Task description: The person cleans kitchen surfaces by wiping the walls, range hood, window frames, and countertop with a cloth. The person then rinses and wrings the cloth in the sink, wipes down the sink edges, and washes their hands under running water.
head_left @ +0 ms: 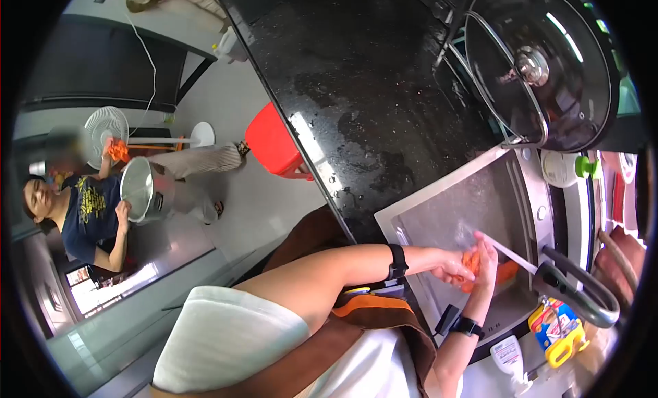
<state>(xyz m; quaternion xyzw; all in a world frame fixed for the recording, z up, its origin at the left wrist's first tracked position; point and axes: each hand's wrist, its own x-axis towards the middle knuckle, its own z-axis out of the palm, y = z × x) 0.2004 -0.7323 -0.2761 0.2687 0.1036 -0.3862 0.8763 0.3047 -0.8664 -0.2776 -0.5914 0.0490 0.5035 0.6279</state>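
Observation:
My left hand [450, 265], below a black wristband, is closed on a wet, bunched orange cloth [471, 263]. My right hand [487, 259], with a black watch on its wrist, presses against the cloth from the other side. Both hands are over a steel sink [439, 220]. A stream of water [508, 252] runs from the grey and black faucet [572, 295] to the fingers of my right hand. More orange material [508, 271] shows beyond the right hand; whether it belongs to the same cloth I cannot tell.
A wet black countertop [356, 76] borders the sink. Above are a metal rack [510, 55] and a large round dark vessel [576, 76]. A green-capped bottle [563, 168] stands near the faucet. At left, a person holds a bucket [140, 189] and orange cloth, near a red stool [274, 141].

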